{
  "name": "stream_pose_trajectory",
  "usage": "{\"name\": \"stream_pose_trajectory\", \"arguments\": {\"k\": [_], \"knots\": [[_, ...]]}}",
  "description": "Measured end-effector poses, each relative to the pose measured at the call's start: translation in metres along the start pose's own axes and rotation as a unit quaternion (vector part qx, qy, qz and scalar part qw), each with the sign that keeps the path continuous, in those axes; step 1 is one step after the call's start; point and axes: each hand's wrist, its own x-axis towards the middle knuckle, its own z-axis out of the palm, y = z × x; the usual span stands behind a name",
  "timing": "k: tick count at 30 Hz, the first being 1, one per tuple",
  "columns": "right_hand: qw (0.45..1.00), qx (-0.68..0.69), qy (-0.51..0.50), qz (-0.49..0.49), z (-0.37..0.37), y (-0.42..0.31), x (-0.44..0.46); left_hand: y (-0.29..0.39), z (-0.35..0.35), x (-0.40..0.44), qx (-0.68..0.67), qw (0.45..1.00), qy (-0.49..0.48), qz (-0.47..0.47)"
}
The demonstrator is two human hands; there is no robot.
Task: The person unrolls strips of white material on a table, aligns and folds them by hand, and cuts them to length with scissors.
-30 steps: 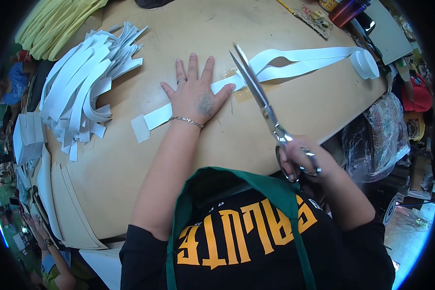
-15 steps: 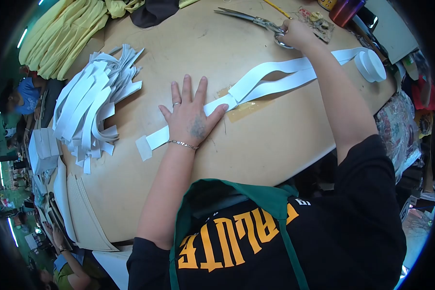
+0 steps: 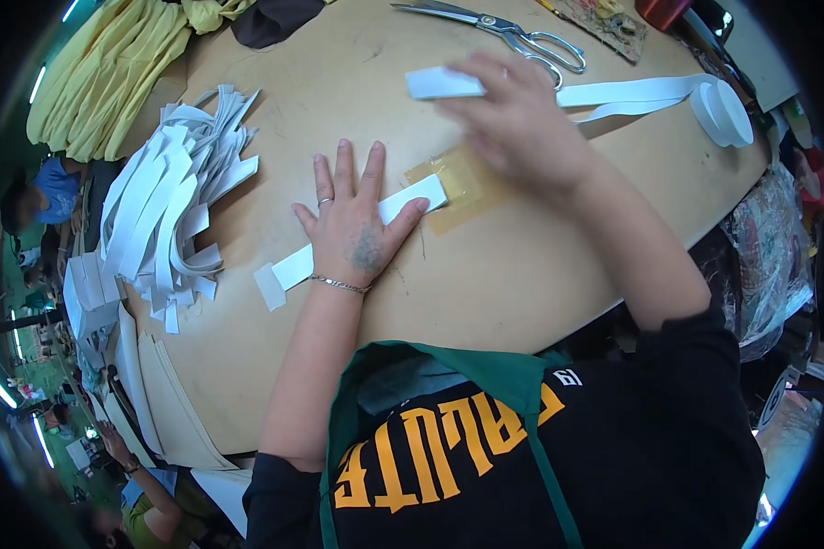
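Note:
My left hand lies flat with fingers spread, pressing a short white strip against the tabletop. One end of that strip shows past my thumb, by yellowish tape on the table. My right hand, smeared by motion, is raised with its fingers closed around a white band. The band's free end sticks out to the left of the fingers; its other part runs right to a white roll. Large metal scissors lie just beyond my right hand, out of its grip.
A heap of cut white strips lies left of my hands. Yellow fabric and a dark cloth are at the far left. A red cylinder stands far right. Other people are at the left edge.
My right hand has let go of the scissors, come nearer and taken hold of the white band, whose end has lifted off the short strip. My left hand stays flat on the strip.

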Motion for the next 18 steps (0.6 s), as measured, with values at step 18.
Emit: {"name": "stream_pose_trajectory", "arguments": {"k": [18], "knots": [[0.965, 0.109, -0.185, 0.150, 0.006, -0.060, -0.007, -0.002, -0.001, -0.002, -0.032, 0.999, 0.005, -0.002]]}}
